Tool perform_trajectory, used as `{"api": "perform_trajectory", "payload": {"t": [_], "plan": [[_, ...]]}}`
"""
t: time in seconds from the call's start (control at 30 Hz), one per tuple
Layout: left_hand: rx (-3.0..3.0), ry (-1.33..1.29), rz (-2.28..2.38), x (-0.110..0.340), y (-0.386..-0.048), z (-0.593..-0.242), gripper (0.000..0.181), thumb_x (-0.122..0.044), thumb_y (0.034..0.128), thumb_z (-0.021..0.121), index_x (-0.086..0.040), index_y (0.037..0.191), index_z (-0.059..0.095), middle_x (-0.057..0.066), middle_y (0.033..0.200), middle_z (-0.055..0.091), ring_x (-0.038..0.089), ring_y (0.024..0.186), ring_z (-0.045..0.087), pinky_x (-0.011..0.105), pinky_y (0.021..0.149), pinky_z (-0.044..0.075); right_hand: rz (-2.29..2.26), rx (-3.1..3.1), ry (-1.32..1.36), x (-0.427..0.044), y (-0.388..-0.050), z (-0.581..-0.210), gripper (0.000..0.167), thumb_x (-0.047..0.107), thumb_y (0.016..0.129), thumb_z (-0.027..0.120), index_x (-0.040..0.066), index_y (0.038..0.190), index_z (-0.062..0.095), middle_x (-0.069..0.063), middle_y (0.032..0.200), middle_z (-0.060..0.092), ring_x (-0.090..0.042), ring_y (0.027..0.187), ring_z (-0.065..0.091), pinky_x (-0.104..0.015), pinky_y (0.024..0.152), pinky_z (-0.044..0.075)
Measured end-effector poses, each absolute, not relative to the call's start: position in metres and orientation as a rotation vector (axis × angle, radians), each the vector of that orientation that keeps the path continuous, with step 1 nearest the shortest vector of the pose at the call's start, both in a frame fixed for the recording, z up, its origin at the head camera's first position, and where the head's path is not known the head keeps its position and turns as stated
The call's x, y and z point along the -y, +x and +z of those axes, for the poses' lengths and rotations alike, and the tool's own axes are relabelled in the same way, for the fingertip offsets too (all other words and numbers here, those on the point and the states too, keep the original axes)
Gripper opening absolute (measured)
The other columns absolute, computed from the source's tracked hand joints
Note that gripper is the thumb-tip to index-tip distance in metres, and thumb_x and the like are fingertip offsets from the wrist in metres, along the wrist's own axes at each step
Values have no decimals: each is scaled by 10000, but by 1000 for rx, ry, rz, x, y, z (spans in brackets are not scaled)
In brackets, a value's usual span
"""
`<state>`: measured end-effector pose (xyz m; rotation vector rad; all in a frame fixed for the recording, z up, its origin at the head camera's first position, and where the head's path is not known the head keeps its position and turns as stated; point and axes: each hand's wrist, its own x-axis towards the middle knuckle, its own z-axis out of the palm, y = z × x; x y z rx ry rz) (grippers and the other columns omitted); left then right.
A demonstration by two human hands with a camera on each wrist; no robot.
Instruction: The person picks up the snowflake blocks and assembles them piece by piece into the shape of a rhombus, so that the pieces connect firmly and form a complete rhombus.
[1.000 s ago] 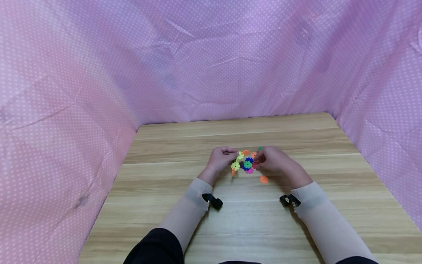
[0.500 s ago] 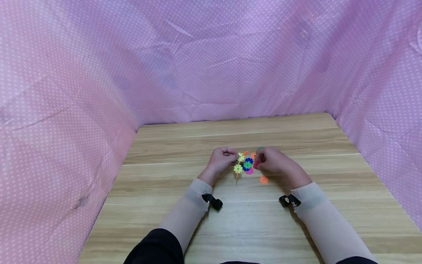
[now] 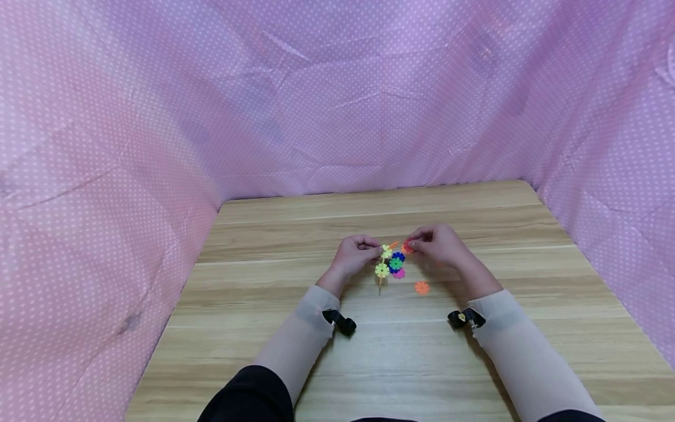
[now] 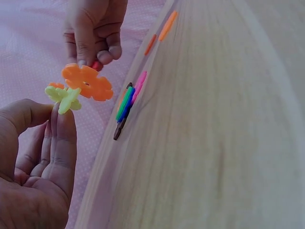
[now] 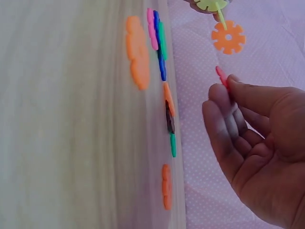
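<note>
1. Take the pile of colored flower-shaped pieces (image 3: pixel 396 264) as the clock center; we find it on the wooden table (image 3: pixel 395 363), between both hands.
2. Against the frame half a second ago, we see the right hand (image 5: pixel 271 143) higher, at two o'clock; its red piece (image 5: pixel 221 75) has moved from three o'clock to one o'clock.
3. Against one second ago, we note the linked yellow pieces (image 3: pixel 382 270) turned; the orange piece at their six o'clock end now shows edge-on.
4. We observe the left hand (image 3: pixel 354 255) in the same position, at nine to ten o'clock.
5. Right fingers: we see thumb and index pinching the red piece, the others loosely bent.
6. Left fingers: we see thumb and index pressed together, pinching one linked yellow piece.
7. We locate a loose orange piece (image 3: pixel 422 288) at four o'clock, apart from both hands.
</note>
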<state>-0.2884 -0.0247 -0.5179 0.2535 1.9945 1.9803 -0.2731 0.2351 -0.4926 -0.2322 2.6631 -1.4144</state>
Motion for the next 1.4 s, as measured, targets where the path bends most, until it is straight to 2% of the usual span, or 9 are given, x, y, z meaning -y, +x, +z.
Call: {"api": "perform_trajectory", "payload": {"t": [0.23, 0.43, 0.7, 0.97, 1.17, 1.4], "plan": [[-2003, 265, 1956, 25, -288, -519, 74, 6, 954, 747, 22, 1025, 742, 128, 949, 763, 182, 777, 734, 354, 778, 638, -1631, -2516, -197, -234, -274, -490, 183, 139, 995, 750, -14, 1093, 756, -242, 1063, 751, -392, 920, 735, -454, 787, 633], [-1998, 281, 1939, 25, -287, -518, 85, -3, 950, 753, 18, 1033, 751, 122, 951, 765, 181, 785, 730, 361, 785, 637, -1697, -2447, -203, -234, -272, -489, 197, 144, 990, 757, -8, 1113, 784, -222, 1071, 757, -414, 964, 730, -491, 825, 623], [-1986, 305, 1932, 23, -288, -520, 96, 0, 946, 755, 30, 1037, 754, 116, 944, 764, 175, 786, 729, 369, 789, 637, -1675, -2435, -205, -232, -272, -491, 197, 115, 1002, 734, -15, 1142, 781, -152, 1059, 772, -266, 883, 746, -517, 857, 611], [-1986, 319, 1906, 22, -285, -517, 86, 18, 930, 763, 32, 1014, 765, 124, 914, 766, 180, 749, 735, 373, 755, 643, -1633, -2428, -206, -228, -272, -490, 163, 87, 1008, 715, -11, 1117, 786, -194, 1049, 761, -395, 937, 731, -482, 819, 627], [-1991, 310, 1906, 21, -285, -516, 76, 10, 941, 752, 32, 1014, 759, 111, 910, 760, 171, 753, 727, 399, 782, 641, -1688, -2394, -171, -225, -272, -489, 178, 74, 1008, 711, -40, 1135, 764, -195, 1023, 756, -372, 923, 736, -448, 809, 633], [-1937, 268, 1948, 22, -286, -518, 93, 14, 953, 735, 42, 1041, 742, 111, 925, 750, 173, 768, 723, 371, 788, 636, -1858, -2236, -100, -227, -272, -492, 207, 15, 1013, 679, -125, 1160, 641, -241, 1009, 746, -388, 907, 755, -503, 854, 608]]}}
